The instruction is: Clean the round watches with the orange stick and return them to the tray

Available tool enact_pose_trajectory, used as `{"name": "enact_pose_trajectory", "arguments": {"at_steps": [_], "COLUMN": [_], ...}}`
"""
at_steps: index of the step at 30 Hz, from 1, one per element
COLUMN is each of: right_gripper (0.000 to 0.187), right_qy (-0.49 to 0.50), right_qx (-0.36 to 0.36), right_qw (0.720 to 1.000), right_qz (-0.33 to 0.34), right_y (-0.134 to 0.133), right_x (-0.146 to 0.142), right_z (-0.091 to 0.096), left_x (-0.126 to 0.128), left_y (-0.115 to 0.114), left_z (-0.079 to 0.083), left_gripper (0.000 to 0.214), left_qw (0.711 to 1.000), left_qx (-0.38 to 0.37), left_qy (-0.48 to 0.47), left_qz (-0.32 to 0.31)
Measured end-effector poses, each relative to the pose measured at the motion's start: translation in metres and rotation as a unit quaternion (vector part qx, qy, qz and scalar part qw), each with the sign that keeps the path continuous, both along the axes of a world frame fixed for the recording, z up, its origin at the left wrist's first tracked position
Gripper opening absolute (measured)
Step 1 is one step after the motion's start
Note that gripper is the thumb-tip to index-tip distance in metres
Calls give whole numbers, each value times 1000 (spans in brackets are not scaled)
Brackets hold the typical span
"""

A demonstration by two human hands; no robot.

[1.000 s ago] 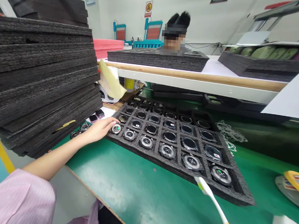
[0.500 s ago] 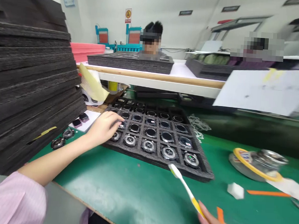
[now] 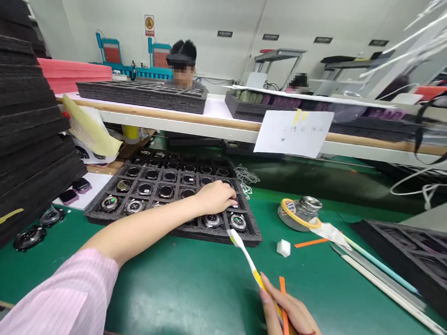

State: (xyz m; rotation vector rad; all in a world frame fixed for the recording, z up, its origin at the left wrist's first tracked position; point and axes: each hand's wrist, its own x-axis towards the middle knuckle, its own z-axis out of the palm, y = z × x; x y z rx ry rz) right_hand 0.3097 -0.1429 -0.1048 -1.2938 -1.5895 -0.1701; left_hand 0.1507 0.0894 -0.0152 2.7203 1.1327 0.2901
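A black foam tray (image 3: 255,235) holds rows of round smartwatch bodies without straps, some face up, those in the near row showing their sensor backs. My left hand (image 3: 217,196) stretches across it to the right side, fingertips closed on a smartwatch (image 3: 235,203) in the second row; the fingers cover most of that watch. In my right hand (image 3: 289,315) is a white and yellow toothbrush (image 3: 248,258), its bristle head close to the tray's front edge. A thin orange strip (image 3: 283,289) sticks out from the same grip.
Stacked black foam trays (image 3: 16,122) tower at the left, beside loose watches (image 3: 29,238). A metal-topped glass bottle (image 3: 300,213) with yellow tape, a white block (image 3: 283,248) and long slim tools (image 3: 387,286) lie right. A shelf (image 3: 211,128) crosses above; people sit beyond.
My left hand has shifted from the tray's left side to its right side. The view has turned right, and the orange strip now shows clearly in my right hand with the toothbrush.
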Motion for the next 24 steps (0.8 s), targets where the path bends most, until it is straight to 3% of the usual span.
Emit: {"name": "enact_pose_trajectory", "arguments": {"at_steps": [4,9,15,24], "right_gripper": [12,17,41,50], "right_qy": [53,73,153,47], "right_qx": [-3,-15,-90,-173], "right_qw": [999,997,976,978], "right_qz": [-13,-3,-125,-107], "right_y": [1,0,6,31], "right_x": [-5,-7,7,22], "right_z": [0,0,-15,-23], "left_x": [12,10,-4,7], "left_y": [8,16,11,7], "left_z": [-2,-5,-9,-12], "left_gripper": [38,36,35,36], "left_qw": [998,997,998,996], "left_qx": [-15,-30,-29,0], "left_qy": [34,26,-27,-11], "left_qz": [46,73,40,88]}}
